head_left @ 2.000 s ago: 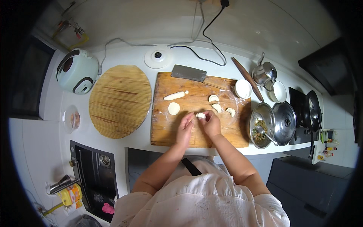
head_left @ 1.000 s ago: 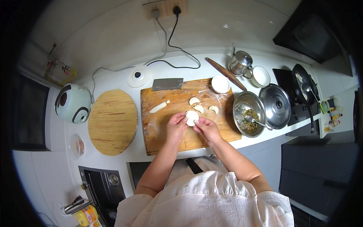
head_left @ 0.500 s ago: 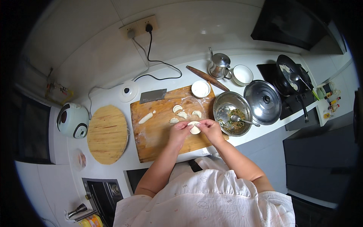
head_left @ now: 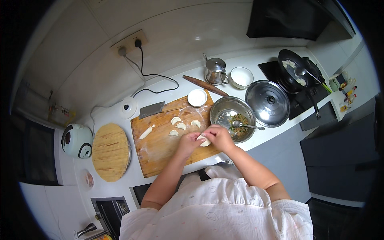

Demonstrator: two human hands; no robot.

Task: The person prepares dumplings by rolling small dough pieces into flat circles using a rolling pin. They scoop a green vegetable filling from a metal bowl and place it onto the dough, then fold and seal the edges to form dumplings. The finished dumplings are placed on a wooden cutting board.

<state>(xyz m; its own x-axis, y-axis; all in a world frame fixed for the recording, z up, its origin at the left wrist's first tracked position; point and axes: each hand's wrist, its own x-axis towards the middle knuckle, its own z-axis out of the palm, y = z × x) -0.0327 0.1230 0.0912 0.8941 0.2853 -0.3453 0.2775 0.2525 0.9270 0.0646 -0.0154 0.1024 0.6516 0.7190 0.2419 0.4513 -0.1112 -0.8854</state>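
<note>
Both hands meet over near edge of wooden cutting board (head_left: 160, 148), just left of steel filling bowl (head_left: 233, 118). Left hand (head_left: 187, 143) and right hand (head_left: 218, 136) pinched together on one pale dumpling (head_left: 204, 140), fingers closed on its rim. Judgement: seal edge evenly, press out air, keep filling off seam. Finished dumplings (head_left: 182, 125) lie further up board.

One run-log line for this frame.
hands: left and right pinch dumpling | board: four folded dumplings | bowl: filling, spoon
</note>
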